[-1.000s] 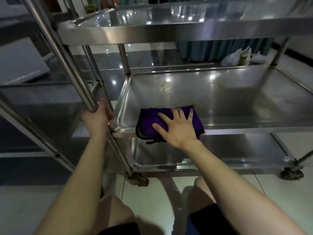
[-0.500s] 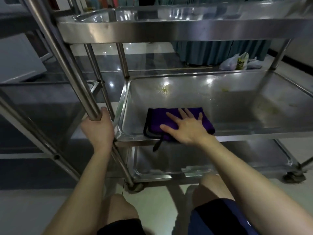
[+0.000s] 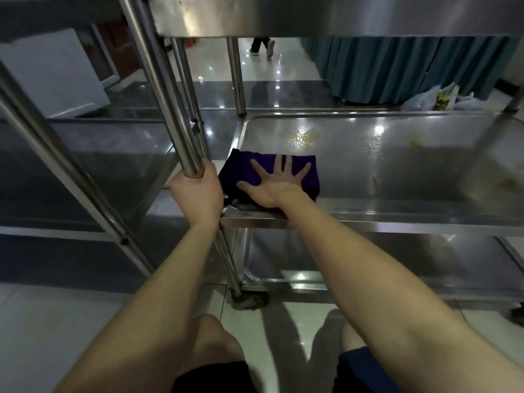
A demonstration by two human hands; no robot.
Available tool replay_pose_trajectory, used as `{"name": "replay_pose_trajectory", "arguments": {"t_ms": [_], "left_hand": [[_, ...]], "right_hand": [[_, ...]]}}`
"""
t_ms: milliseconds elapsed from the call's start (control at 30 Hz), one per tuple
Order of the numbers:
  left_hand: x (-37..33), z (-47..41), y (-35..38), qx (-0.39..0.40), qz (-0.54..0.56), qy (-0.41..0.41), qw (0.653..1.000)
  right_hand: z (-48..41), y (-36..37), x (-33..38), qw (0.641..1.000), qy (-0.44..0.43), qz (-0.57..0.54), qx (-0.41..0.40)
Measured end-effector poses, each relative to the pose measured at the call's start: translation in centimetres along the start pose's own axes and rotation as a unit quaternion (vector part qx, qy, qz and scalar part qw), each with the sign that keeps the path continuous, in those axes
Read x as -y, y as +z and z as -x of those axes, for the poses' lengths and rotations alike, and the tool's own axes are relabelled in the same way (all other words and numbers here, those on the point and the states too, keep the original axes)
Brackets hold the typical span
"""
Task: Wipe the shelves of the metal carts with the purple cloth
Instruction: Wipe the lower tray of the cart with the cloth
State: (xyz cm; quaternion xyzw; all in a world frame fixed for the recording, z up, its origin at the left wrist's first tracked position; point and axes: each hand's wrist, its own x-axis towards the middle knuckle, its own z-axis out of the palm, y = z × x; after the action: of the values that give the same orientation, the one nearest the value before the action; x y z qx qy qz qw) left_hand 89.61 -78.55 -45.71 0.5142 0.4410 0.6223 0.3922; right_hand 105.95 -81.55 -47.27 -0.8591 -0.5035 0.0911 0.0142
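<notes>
Right hand [image 3: 276, 184] is pressing flat, fingers spread, on the soft, light cloth [image 3: 243, 173] at the shelf's [image 3: 397, 165] left corner; left hand [image 3: 198, 191] is gripping the post [image 3: 167, 92].

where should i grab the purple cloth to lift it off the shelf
Probably the right edge. The purple cloth lies folded flat in the near-left corner of the middle shelf, its left and near sides close to the raised rim, under the flat right hand. Come from above and the right, pinching all layers.
</notes>
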Motion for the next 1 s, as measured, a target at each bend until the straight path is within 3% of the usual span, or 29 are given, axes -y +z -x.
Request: {"name": "replay_pose_trajectory", "arguments": {"t_ms": [267, 400, 567, 667, 833, 1000], "left_hand": [[-0.3, -0.6, -0.6, 0.013, 0.008, -0.013, 1.0], [0.8, -1.9, -1.0, 0.028, -0.023, -0.057, 0.998], [0.3, -1.8, -0.8, 0.02, -0.032, -0.062, 0.997], [0.2, -1.8, -0.7, 0.018, -0.042, -0.067, 0.997], [0.1, -1.5, -1.0, 0.024, -0.037, -0.073, 0.996], [0.4, -1.1, -0.6, 0.011, -0.022, -0.047, 0.999]], "right_hand": [[5.1, -0.6, -1.9, 0.996, -0.05, -0.047, 0.049], [7.2, -1.2, -9.7, 0.997, -0.013, -0.066, 0.037], [9.7, -2.4, -22.4, 0.994, 0.087, -0.06, 0.015], [9.7, -2.3, -26.3, 0.991, 0.119, -0.056, 0.012], [6.8, -1.9, -24.4, 0.988, 0.15, -0.044, -0.001], [1.2, -2.9, -16.3, 0.99, 0.141, -0.012, -0.014]]}}
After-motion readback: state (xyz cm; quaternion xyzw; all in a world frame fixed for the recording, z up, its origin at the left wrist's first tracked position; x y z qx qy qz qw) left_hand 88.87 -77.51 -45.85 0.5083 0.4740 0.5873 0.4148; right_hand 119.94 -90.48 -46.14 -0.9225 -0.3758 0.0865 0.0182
